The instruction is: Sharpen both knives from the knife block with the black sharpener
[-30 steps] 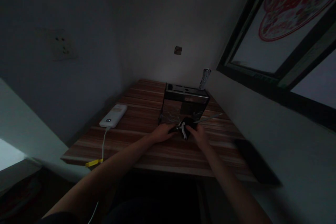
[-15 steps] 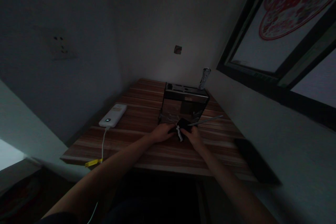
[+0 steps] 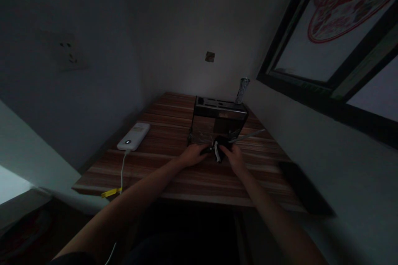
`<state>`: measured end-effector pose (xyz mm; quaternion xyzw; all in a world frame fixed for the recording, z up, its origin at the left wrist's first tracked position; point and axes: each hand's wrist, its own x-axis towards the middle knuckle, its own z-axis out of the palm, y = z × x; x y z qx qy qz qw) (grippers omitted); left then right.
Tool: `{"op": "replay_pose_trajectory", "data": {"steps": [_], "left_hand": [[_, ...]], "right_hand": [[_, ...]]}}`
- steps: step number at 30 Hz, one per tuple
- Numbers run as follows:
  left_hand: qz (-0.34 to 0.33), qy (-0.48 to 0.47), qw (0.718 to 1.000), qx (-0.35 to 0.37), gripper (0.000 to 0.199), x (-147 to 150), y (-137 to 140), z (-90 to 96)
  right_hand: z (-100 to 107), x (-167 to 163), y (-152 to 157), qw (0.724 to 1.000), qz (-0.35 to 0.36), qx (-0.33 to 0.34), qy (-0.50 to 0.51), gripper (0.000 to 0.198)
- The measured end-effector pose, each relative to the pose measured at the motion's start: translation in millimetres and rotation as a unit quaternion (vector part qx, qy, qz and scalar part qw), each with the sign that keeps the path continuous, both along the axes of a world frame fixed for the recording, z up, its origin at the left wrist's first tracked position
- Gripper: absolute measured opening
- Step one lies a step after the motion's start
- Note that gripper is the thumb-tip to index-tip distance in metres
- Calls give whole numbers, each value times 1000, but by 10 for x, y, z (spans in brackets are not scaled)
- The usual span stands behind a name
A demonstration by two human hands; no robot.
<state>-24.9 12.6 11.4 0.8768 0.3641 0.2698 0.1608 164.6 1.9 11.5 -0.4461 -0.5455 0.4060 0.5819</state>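
My left hand (image 3: pixel 193 155) is closed round a short black handle (image 3: pixel 206 149) over the table. My right hand (image 3: pixel 234 156) pinches a black piece with a white strip (image 3: pixel 219 151), perhaps a cloth; its kind is too dark to tell. A long thin grey rod or blade (image 3: pixel 250 134) sticks out to the right beyond it. Handle and blade line up like a knife, but the middle is hidden. Just behind my hands stands a dark-framed rack (image 3: pixel 220 109) with slots in its top and see-through sides. A silvery patterned handle (image 3: pixel 242 90) rises from its right end.
The wood-grain table (image 3: pixel 174 182) stands in a dim corner. On its left lies a white power bank (image 3: pixel 134 136) with a cable (image 3: pixel 122 169) and yellow tag (image 3: pixel 111 193). A flat black object (image 3: pixel 306 188) lies at the right edge. A framed window (image 3: pixel 311 62) is on the right wall.
The black piece with the white strip and my right hand have shifted slightly right and away from me. More of the black handle shows beside my left hand.
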Motion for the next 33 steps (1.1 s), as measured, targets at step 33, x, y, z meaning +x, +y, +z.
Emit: {"op": "replay_pose_trajectory", "data": {"steps": [33], "left_hand": [[-23,4,1000,-4,31,12,-19,22]], "right_hand": [[329,630,136,903,-278,132,300,29]]}}
